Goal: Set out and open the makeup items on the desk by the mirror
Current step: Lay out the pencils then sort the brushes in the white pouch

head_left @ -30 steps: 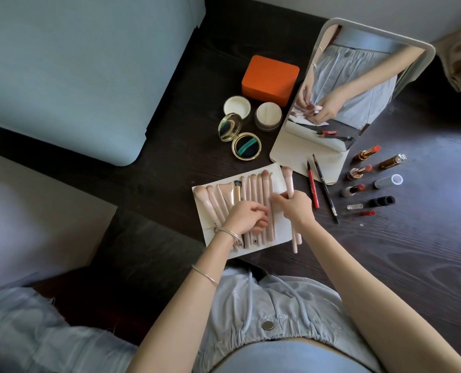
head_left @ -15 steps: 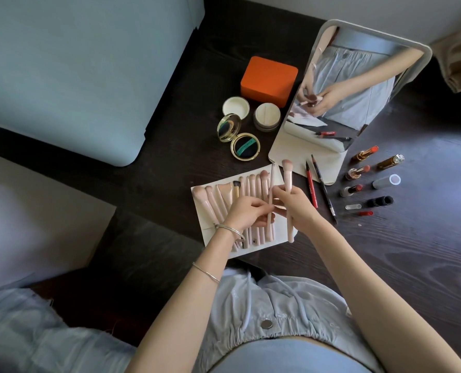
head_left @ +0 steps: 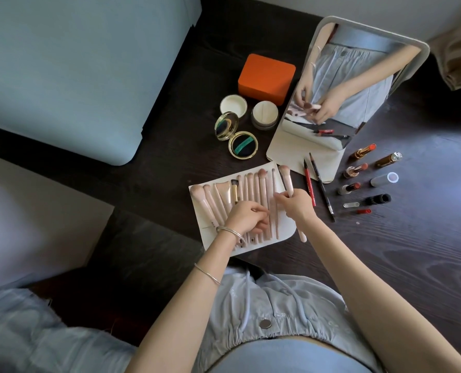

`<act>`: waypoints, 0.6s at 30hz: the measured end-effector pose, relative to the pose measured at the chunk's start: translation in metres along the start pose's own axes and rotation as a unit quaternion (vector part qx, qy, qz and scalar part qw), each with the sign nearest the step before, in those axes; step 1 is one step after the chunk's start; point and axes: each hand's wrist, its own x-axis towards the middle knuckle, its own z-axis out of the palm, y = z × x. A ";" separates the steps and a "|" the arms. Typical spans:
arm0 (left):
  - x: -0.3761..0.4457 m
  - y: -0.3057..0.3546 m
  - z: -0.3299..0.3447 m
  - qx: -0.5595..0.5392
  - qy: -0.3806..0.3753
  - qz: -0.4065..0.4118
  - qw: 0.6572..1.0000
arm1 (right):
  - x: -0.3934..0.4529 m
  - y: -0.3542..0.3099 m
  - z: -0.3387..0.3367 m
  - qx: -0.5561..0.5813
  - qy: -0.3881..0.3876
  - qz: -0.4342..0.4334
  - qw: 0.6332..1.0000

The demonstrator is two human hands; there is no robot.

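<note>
Right hand (head_left: 294, 204) of mine pinches a pale pink, smooth-handled brush (head_left: 288, 181) at mid-frame, its soft rounded head pointing up the frame, its tail sticking out below my wrist. My left hand (head_left: 246, 218) rests with curled fingers on the row of matching brushes lying on the cream brush roll (head_left: 287, 230) on the dark wood-grain desk (head_left: 385, 251). Upper right of the roll stands the rounded mirror (head_left: 412, 47); no lettering reads clearly.
</note>
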 end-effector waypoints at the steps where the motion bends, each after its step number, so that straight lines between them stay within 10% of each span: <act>1: 0.000 0.000 -0.001 0.004 0.000 -0.003 1.000 | 0.001 0.002 0.002 -0.014 0.006 0.000 1.000; 18: 0.001 0.003 -0.004 0.008 -0.009 -0.027 1.000 | 0.010 0.011 0.006 -0.025 0.025 -0.012 0.999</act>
